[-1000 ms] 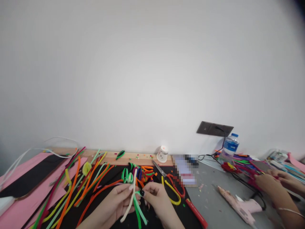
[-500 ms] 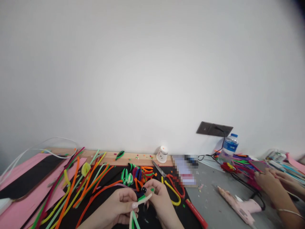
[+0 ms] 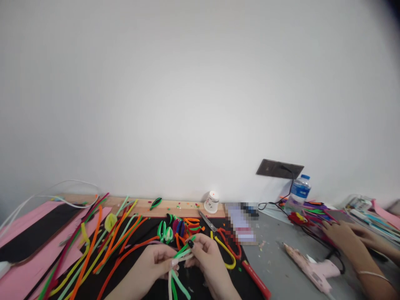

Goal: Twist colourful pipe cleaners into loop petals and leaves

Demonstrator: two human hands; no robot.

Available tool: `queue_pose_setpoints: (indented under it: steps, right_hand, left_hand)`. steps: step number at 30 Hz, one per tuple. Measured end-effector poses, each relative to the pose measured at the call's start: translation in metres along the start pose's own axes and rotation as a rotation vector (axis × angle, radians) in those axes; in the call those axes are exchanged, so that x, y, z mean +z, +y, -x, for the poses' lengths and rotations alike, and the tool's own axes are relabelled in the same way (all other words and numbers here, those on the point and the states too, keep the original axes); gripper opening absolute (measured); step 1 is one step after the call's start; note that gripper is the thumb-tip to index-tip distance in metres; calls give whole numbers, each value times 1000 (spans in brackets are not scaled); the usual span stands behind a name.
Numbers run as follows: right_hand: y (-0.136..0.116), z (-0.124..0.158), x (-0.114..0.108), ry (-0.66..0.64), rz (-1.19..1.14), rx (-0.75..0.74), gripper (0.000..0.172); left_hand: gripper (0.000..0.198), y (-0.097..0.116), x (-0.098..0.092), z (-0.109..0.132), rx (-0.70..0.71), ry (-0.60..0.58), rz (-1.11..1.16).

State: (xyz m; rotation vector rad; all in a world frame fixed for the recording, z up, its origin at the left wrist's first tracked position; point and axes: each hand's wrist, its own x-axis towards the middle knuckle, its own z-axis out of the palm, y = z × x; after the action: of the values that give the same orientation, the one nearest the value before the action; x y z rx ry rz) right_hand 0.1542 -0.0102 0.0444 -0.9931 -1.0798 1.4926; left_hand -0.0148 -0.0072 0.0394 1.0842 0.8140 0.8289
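Note:
Between my two hands is a small bundle of pipe cleaners point(image 3: 176, 286) in green, pale green and cream. My left hand point(image 3: 156, 264) pinches the bundle near its bend, and the loose ends hang down below. With thumb and fingers closed, my right hand point(image 3: 204, 258) grips the upper ends on the other side. Just beyond my hands lie looped pipe-cleaner pieces: a green and white one point(image 3: 165, 232) and orange ones point(image 3: 191, 225). Scissors point(image 3: 208, 220) with red and yellow about their handles lie past my right hand.
Long loose pipe cleaners point(image 3: 103, 246) spread across the left. A white paper cup point(image 3: 211, 202) stands upside down by the wall. To the right are a pink glue gun point(image 3: 312, 268), a water bottle point(image 3: 299, 193) and a co-worker's hands point(image 3: 343, 237). A red-handled tool point(image 3: 256, 280) lies nearer.
My hands have turned the bundle so its green strands now show beside the cream one, and the hanging ends have spread apart. The co-worker's hands have shifted slightly left.

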Motion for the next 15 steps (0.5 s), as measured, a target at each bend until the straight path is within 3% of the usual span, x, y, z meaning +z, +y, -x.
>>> queue_pose_setpoints:
  steps: [15]
  right_hand:
    - [-1, -1, -2, 77, 391, -92, 23]
  left_hand:
    - [31, 4, 0, 0, -29, 84, 67]
